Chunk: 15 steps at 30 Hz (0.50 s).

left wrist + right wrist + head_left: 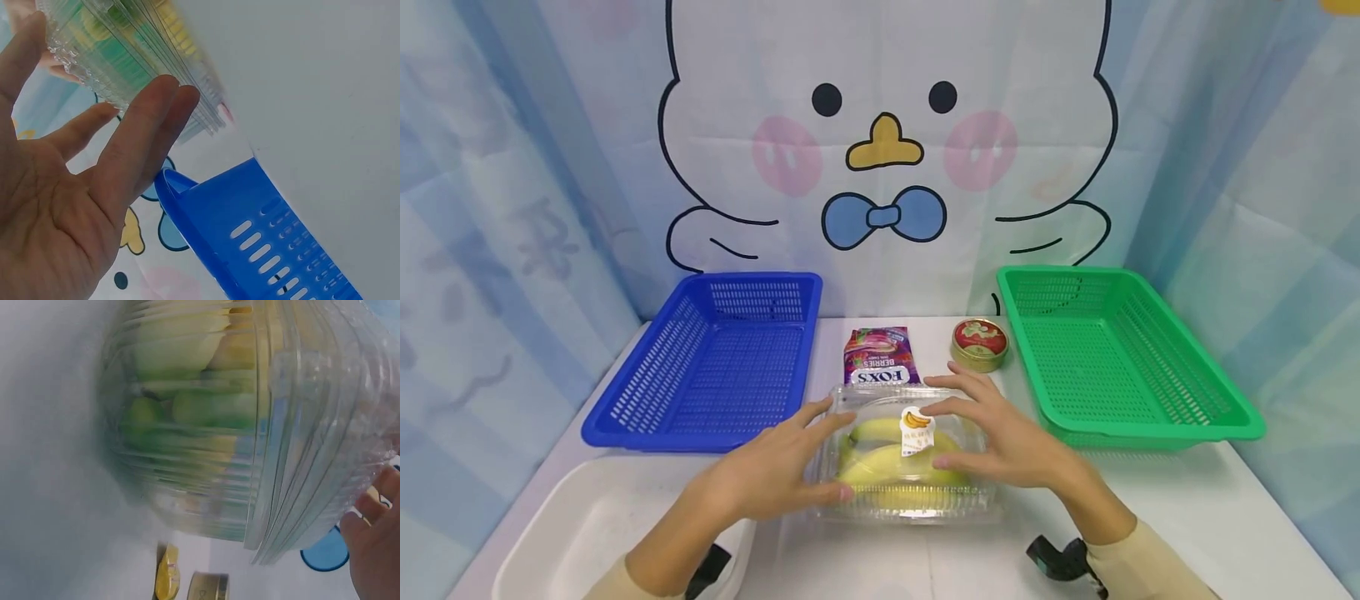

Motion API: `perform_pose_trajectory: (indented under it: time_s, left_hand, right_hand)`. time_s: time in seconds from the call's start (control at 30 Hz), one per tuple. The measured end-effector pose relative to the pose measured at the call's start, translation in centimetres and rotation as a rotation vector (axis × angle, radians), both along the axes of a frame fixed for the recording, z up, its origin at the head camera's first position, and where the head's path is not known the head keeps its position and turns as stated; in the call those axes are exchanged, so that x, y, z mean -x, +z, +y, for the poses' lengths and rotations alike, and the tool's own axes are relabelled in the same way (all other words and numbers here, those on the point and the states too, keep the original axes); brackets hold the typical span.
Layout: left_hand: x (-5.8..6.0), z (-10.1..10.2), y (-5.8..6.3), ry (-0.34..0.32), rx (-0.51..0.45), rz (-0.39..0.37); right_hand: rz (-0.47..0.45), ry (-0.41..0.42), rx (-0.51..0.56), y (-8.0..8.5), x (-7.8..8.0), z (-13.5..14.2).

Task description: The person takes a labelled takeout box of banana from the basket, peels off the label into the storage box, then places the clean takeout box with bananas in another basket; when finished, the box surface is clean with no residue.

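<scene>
A clear plastic clamshell box [917, 498] stands in the middle of the white table, holding yellow bananas [880, 468] under a lid with a white banana sticker [917, 437]. My left hand [767, 473] is at the box's left side, fingers extended and spread. In the left wrist view, fingertips of the left hand [81, 187] lie right at the ridged edge of the box [134, 59]. From the right, my right hand [1011, 437] reaches over the lid with spread fingers. The right wrist view has the box wall [200, 425] up close, with the right hand [378, 544] partly in frame.
Behind the box lie a purple FOX'S berries candy packet [880, 357] and a round red-and-gold tin [980, 344]. A blue basket [718, 375] stands back left, a green basket [1086, 367] back right. A white tub [613, 517] sits front left, beneath my left forearm.
</scene>
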State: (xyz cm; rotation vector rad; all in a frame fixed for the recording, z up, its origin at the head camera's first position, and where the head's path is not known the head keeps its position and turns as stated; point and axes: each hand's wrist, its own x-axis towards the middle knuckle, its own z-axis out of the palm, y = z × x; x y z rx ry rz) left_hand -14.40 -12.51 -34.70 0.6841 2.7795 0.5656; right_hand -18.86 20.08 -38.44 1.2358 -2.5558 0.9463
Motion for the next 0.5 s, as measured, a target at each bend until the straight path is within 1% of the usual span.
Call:
perform_pose_trajectory:
  time_s: [0.1,0.27,0.37,0.5]
  left_hand:
    - [0.0,0.0,-0.1,0.007,-0.002,0.001]
    - [0.0,0.0,-0.2,0.003,-0.008,0.003]
    - [0.0,0.1,-0.3,-0.003,-0.003,0.011]
    - [0.0,0.1,-0.2,0.009,0.012,0.013]
  right_hand:
    - [0.022,0.013,0.0,0.3,0.3,-0.5]
    - [-0.004,0.032,-0.004,0.4,0.5,-1.0]
    - [-0.002,0.047,0.003,0.3,0.8,-1.1]
    - [-0.006,0.075,0.011,0.3,1.1,-1.5]
